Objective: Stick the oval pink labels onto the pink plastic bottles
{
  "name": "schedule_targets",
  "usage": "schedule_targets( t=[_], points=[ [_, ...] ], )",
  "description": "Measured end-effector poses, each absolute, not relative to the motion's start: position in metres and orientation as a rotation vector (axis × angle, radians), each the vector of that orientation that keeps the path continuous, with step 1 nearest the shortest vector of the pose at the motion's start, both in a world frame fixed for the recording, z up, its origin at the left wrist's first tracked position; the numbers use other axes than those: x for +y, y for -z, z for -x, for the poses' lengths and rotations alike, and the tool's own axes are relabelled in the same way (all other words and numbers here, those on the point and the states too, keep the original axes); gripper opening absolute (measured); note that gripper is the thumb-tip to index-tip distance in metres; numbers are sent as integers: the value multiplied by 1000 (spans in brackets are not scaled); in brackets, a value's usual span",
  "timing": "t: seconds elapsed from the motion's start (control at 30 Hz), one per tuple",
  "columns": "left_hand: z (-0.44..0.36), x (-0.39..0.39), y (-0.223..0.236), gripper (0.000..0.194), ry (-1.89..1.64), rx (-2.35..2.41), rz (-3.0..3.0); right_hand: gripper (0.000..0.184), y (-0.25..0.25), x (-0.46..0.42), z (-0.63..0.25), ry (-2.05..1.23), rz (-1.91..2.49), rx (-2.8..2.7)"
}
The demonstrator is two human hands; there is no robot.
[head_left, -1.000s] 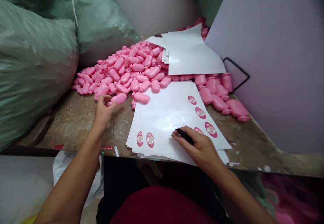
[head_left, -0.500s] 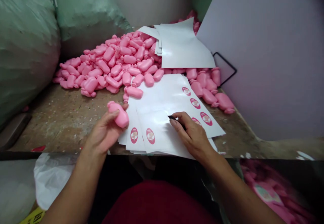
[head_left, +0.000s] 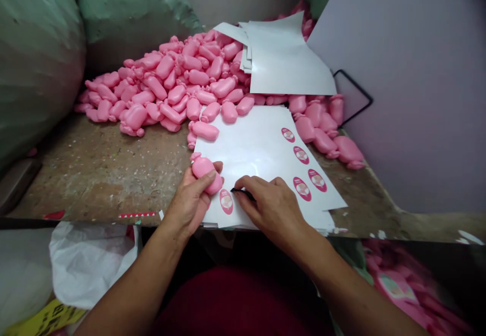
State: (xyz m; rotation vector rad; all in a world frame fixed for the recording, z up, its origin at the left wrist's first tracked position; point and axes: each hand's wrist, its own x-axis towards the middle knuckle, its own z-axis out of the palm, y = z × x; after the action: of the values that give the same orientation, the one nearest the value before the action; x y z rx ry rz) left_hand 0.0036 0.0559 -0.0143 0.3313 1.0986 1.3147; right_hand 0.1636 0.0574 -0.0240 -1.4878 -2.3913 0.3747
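My left hand is closed round a small pink plastic bottle, tilted with its knobbed neck up and to the left. It is over the left edge of a stack of white sticker sheets. Between thumb and fingers of my right hand is a thin black pointed tool, its exact kind unclear. The tip is beside the upper right edge of an oval pink sticker on the top sheet. Several more oval stickers show along the right of the sheets.
A large heap of pink bottles covers the back of the worn table. Plain white sheets lie on the heap. Green sacks stand behind and left. A pale panel with a black wire bracket borders the right.
My left hand has moved right with the bottle, to beside the sticker. My right hand has brought the black tool left and down to the sticker's edge. The view has shifted slightly.
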Motion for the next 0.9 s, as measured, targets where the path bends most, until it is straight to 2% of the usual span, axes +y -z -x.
schedule_targets(
  t=[0.07, 0.27, 0.57, 0.9],
  points=[
    [-5, 56, 14, 40, -1313, 1106, -298, 16, 23, 57, -163, -345, 1503, -2399],
    [-7, 55, 15, 47, -1317, 1099, -302, 14, 25, 54, -162, -338, 1483, -2362],
    [-5, 57, 12, 41, -1329, 1084, -269, 10, 26, 54, -163, -385, 1493, -2324],
    [-4, 57, 10, 35, -1333, 1087, -240, 9, 32, 54, -161, -275, 1465, -2341]
  ],
)
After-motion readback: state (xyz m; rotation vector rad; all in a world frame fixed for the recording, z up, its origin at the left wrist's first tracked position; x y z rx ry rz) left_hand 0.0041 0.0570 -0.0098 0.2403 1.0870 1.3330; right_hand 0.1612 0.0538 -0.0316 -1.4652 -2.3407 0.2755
